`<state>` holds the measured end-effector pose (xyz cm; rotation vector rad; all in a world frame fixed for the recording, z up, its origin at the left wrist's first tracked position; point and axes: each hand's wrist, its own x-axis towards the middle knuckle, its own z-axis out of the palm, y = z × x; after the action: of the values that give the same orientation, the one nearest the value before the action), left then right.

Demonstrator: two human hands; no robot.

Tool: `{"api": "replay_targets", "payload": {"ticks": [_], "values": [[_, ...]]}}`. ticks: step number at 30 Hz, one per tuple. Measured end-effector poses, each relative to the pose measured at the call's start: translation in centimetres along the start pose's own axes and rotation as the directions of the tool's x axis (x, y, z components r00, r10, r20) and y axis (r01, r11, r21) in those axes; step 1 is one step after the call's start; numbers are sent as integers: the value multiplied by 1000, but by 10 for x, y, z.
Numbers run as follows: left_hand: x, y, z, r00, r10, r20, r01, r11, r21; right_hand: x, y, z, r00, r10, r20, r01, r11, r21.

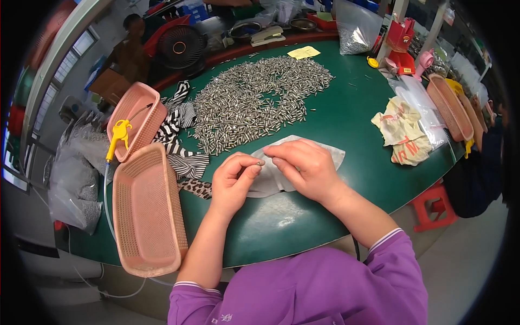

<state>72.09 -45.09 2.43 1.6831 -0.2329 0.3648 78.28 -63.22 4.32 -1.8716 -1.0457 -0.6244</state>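
Over a pale grey cloth (333, 155) on the green table, my two hands face each other with their fingertips close together. Thumb and index finger of my left hand (233, 181) pinch a small metal pin (260, 163). My right hand (309, 169) is closed in a pinch just beside it; what it holds, if anything, is too small to make out. Beyond the hands spreads a wide heap of small silvery metal pins (238, 103).
Two pink plastic baskets (180, 238) stand at the left, the farther one with a yellow air blow gun (120, 132). Striped cloths (187, 162) lie beside them. At the right are a crumpled cream cloth (401, 130), another pink basket (449, 108) and a red stool (435, 208).
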Motion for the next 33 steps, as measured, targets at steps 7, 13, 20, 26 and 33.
{"api": "replay_targets", "payload": {"ticks": [7, 13, 20, 26, 33], "values": [[0, -1, -1, 999, 51, 2, -51, 997, 52, -1, -2, -1, 997, -5, 80, -5, 992, 124], [0, 3, -1, 998, 58, 10, -59, 992, 111, -2, -2, -1, 995, -10, 97, -4, 989, 148], [1, 4, -3, 996, 81, 26, -85, 979, 186, -3, -4, 2, 995, 9, 102, -27, 983, 180], [0, 4, 0, 999, 46, 9, -46, 987, 156, 2, -4, -2, 999, 14, -33, -14, 1000, 1], [-2, -3, -1, 1000, -9, 13, 9, 1000, 14, 1, -6, -1, 998, 54, 35, -59, 986, 156]]}}
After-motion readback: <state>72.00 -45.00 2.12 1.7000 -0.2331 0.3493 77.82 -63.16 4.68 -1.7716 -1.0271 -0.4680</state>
